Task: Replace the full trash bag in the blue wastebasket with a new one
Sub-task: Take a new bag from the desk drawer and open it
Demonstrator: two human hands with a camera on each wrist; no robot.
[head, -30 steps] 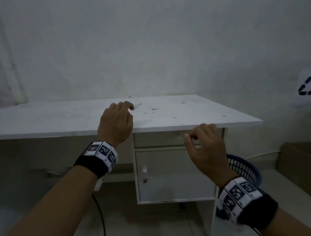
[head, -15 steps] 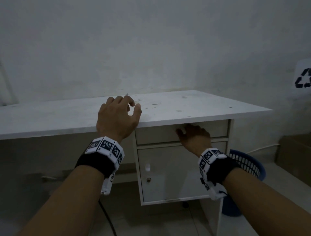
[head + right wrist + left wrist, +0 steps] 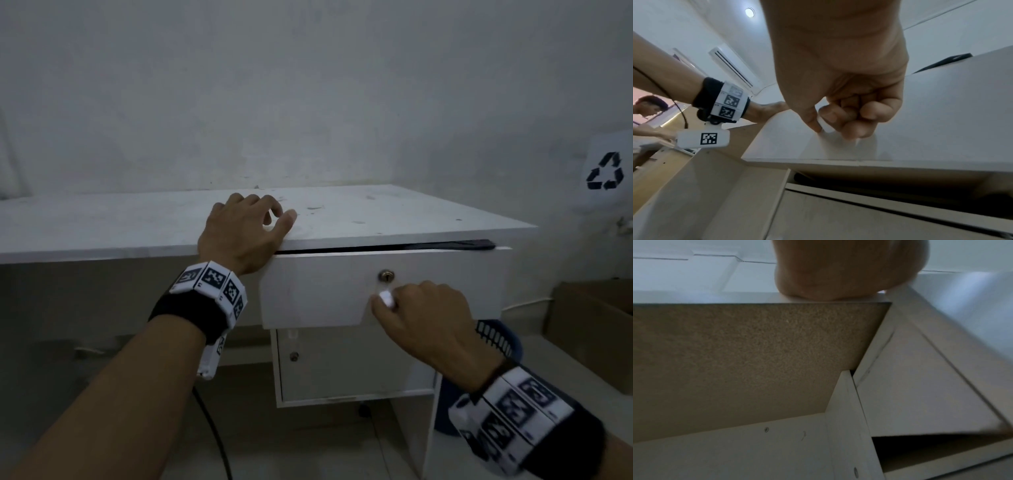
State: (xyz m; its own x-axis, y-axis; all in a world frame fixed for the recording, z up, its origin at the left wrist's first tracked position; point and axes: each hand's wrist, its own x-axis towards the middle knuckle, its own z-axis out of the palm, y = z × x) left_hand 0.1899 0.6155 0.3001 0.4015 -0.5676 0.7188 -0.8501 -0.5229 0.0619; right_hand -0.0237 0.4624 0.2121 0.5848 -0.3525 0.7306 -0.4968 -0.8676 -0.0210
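The blue wastebasket (image 3: 496, 337) stands on the floor to the right of the white desk (image 3: 102, 226), mostly hidden behind my right wrist and the desk's side panel. My right hand (image 3: 418, 318) pinches the small white knob (image 3: 386, 298) on the drawer front (image 3: 318, 291), just below its lock (image 3: 386, 275). The right wrist view shows thumb and fingers curled round the knob (image 3: 823, 125). The drawer stands pulled out a little, and a black strip (image 3: 445, 245) shows in the gap under the desktop. My left hand (image 3: 246, 233) rests on the desktop at its front edge, fingers loosely bent.
A cabinet door (image 3: 342, 370) sits under the drawer. A brown cardboard box (image 3: 596, 329) lies on the floor at far right, under a recycling sign (image 3: 604, 171) on the wall. A black cable (image 3: 212, 431) hangs from my left wrist. Another person is visible far left in the right wrist view.
My right hand has dropped from the drawer's top edge to the knob and taken hold of it. The drawer has slid out toward me. The left hand has stayed on the desktop.
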